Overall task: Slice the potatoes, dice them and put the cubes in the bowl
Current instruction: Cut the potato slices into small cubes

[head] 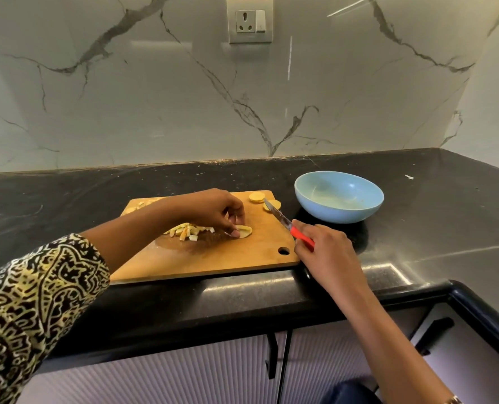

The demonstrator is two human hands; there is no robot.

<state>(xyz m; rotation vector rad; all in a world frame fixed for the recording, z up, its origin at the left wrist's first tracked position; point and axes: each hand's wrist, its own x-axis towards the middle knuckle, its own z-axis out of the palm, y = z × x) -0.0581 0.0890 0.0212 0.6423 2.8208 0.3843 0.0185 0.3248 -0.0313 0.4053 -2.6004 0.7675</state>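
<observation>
A wooden cutting board (213, 258) lies on the black counter. My left hand (216, 211) pinches a flat potato slice (244, 231) at the board's middle. Beside it, to the left, sits a small heap of cut potato pieces (188, 230). Round potato slices (257, 196) lie at the board's far right corner, and more pieces (138, 206) at its far left. My right hand (324, 249) grips a red-handled knife (283, 220), its blade raised over the board's right side and pointing toward the far slices. A light blue bowl (339, 196) stands to the right of the board, with no cubes visible in it.
The black counter (446, 217) runs to a marble wall with a socket (249, 20). The counter's front edge (242, 304) passes just below the board and turns a corner at the right. Cabinet fronts with black handles (283, 354) are below.
</observation>
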